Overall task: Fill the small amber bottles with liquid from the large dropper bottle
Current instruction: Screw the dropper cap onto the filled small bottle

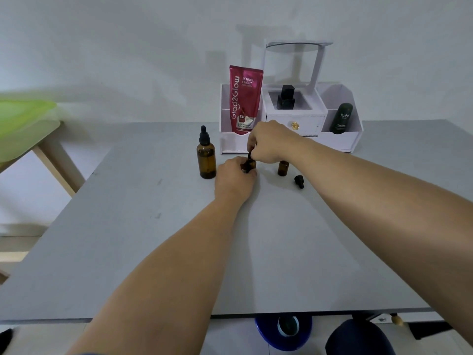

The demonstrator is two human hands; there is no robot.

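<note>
Red tube [244, 99], stood in the left compartment of the white organiser [343, 142] at the far edge of the tabletop: "Glad2Glow" is printed lengthwise in large letters; "RETINOL BRIGHT" is read near the top, with a smaller line beneath that is too fine to make out; "10x" is marked lower down. Dark green bottle [340, 119], in the right compartment: "Kahf" is read; the smaller print below is illegible.

Soft, even, cool light is filling the scene; faint shadows are falling on the grey table [128, 252] just right of the fingers [252, 172] and on the wall [153, 47] above them. Wide-angle distortion is bending edges; a green shape [23, 129] far left is blurring
</note>
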